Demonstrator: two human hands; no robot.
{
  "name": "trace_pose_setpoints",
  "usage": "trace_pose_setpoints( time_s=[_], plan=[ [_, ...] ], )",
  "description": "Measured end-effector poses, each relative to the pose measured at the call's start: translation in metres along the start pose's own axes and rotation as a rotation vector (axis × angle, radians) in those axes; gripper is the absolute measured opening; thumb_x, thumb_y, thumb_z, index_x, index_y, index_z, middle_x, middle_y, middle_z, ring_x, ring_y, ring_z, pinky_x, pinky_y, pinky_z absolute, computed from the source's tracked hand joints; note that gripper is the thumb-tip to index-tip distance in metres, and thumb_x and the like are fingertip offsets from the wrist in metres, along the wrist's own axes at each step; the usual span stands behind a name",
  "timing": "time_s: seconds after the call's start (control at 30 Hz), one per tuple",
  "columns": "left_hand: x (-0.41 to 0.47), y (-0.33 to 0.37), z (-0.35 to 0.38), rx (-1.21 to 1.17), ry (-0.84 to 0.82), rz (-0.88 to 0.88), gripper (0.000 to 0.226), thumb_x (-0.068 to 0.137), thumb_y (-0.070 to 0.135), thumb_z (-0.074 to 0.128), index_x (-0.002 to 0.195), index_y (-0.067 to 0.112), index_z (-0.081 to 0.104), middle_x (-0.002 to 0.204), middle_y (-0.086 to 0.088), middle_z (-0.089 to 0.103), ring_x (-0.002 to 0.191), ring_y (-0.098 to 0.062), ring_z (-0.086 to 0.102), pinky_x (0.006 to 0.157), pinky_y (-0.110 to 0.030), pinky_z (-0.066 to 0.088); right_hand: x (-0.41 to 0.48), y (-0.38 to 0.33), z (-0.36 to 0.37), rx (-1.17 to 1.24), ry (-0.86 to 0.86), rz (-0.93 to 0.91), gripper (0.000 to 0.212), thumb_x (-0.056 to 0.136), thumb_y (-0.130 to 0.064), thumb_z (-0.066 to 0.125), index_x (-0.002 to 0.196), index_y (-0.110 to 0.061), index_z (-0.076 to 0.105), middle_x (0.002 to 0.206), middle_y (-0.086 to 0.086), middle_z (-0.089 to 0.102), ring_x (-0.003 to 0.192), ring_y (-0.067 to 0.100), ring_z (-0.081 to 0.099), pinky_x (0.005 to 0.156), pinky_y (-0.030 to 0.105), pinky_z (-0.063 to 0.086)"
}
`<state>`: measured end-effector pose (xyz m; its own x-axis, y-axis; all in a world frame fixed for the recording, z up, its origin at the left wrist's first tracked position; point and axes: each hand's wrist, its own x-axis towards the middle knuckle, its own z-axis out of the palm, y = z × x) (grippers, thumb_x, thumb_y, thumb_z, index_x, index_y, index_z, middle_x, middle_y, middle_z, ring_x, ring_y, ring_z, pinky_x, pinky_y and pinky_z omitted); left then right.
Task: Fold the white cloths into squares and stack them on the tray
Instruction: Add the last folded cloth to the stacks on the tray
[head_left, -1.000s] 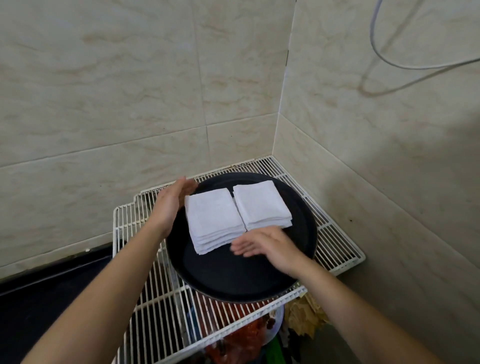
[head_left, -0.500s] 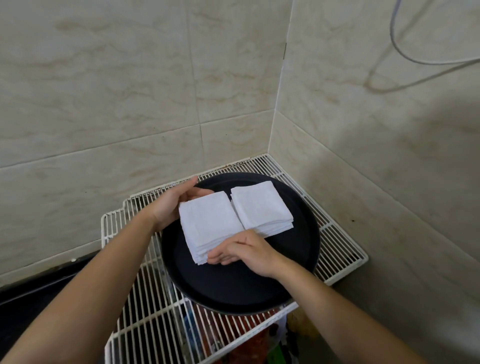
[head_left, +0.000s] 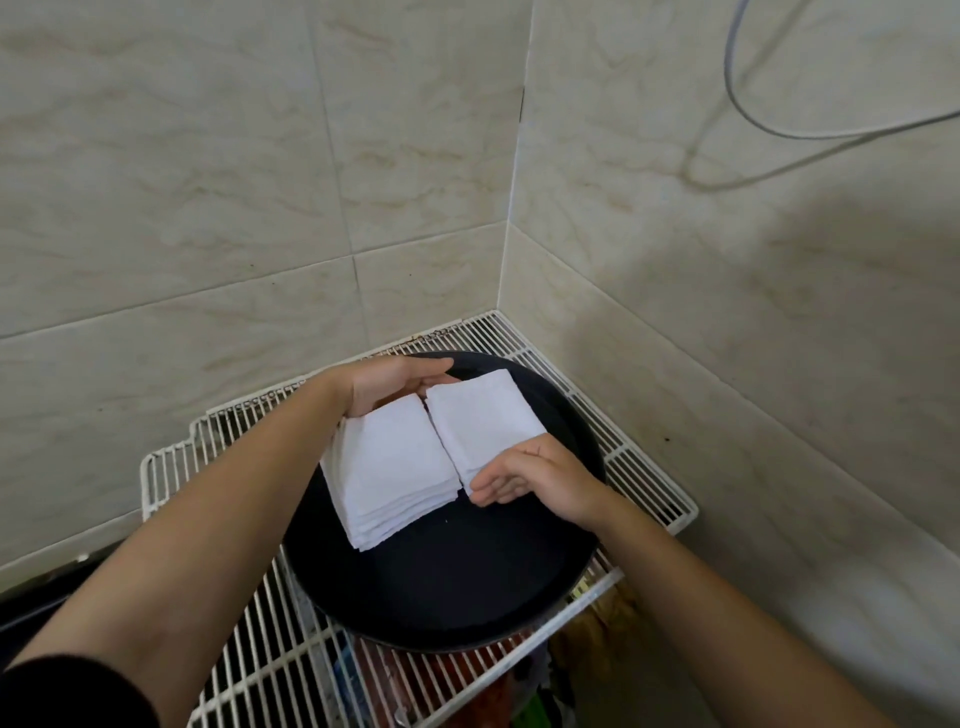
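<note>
Black sleeve (head_left: 72, 691) on left upper arm, forearms bare. Left hand (head_left: 387, 384), right hand (head_left: 540, 475): ungloved.

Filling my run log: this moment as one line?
left hand: at far edge of left cloth stack | right hand: at near edge of right stack | both stacks: on tray | tray: on wire rack

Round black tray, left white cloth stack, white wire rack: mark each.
Round black tray (head_left: 467, 582), head view, bare floor.
Left white cloth stack (head_left: 395, 462), head view, top face.
White wire rack (head_left: 166, 467), head view, left corner.
</note>
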<state>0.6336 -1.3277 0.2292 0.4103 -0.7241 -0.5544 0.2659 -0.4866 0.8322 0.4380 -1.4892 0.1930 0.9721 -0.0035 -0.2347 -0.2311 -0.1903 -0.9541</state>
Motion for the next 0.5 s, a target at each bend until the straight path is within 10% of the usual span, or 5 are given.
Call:
trace_pose_setpoints(
  time_s=[0.13,0.3,0.4,0.5],
  plan=[
    [-0.014,-0.009,-0.012,-0.121,0.008,0.033,0.054,0.097,0.044,0.048,0.130,0.003,0.062,0.131,-0.014,0.063,0.111,-0.026,0.063,0.095,-0.033,0.051,-0.004,-0.003,-0.005,-0.013,0.039,-0.069,0.030,0.085,-0.015,0.050,0.076,-0.003,0.076,0.076,0.017,0.075,0.074,0.024,0.074,0.074,0.033,0.058],
    [-0.053,-0.032,-0.026,-0.111,0.227,0.099,0.043,0.094,0.037,0.058,0.128,0.010,0.063,0.122,-0.004,0.071,0.118,-0.020,0.064,0.102,-0.033,0.047,-0.002,-0.002,-0.018,-0.227,0.706,-0.211,0.040,0.093,-0.026,0.056,0.058,-0.006,0.057,0.060,0.011,0.062,0.059,0.026,0.057,0.065,0.044,0.050],
    [-0.070,-0.056,-0.018,-0.207,0.437,0.294,0.034,0.093,0.026,0.063,0.122,0.009,0.066,0.119,-0.008,0.071,0.112,-0.020,0.067,0.101,-0.036,0.048,0.012,0.002,-0.018,-0.292,0.751,-0.168,0.023,0.096,-0.038,0.054,0.091,-0.021,0.069,0.098,-0.001,0.067,0.092,0.015,0.062,0.086,0.043,0.053],
    [-0.077,-0.084,0.003,-0.376,0.681,0.444,0.021,0.096,0.013,0.060,0.114,0.008,0.070,0.115,-0.008,0.073,0.109,-0.020,0.069,0.097,-0.034,0.049,0.024,0.006,-0.010,-0.205,0.510,-0.060,0.051,0.100,-0.041,0.052,0.149,-0.027,0.044,0.149,-0.003,0.044,0.135,0.014,0.044,0.114,0.041,0.038]
  ],
)
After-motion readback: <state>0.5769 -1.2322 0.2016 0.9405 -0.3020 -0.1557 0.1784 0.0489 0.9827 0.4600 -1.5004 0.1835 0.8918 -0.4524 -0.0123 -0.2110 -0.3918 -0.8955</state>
